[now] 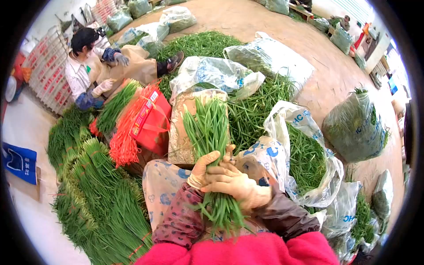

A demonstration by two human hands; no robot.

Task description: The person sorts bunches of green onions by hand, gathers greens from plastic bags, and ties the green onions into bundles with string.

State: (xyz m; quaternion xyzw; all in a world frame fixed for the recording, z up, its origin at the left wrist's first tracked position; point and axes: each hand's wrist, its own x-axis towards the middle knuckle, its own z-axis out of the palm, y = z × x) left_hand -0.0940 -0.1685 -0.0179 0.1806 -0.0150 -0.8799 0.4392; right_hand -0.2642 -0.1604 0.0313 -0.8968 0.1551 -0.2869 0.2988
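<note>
A thick bunch of long green chives (210, 126) lies over the wooden block (180, 148) in front of me, its near ends hanging toward my lap. My left hand (203, 170), in a pale glove, is closed around the bunch from the left side. From the right, my gloved right hand (238, 185) wraps over it, fingers reaching across toward the left hand. Left of the block stands a red box (154, 119) with orange-red ties (125, 141) draped over it. A patterned apron (161, 181) covers my knees.
Tied chive bundles (101, 185) are heaped at my left. Loose chives (260, 106) and an open plastic bag (309, 163) of them lie to my right. A co-worker (95, 70) in gloves sits at the upper left. A full bag (355, 126) stands on the floor at right.
</note>
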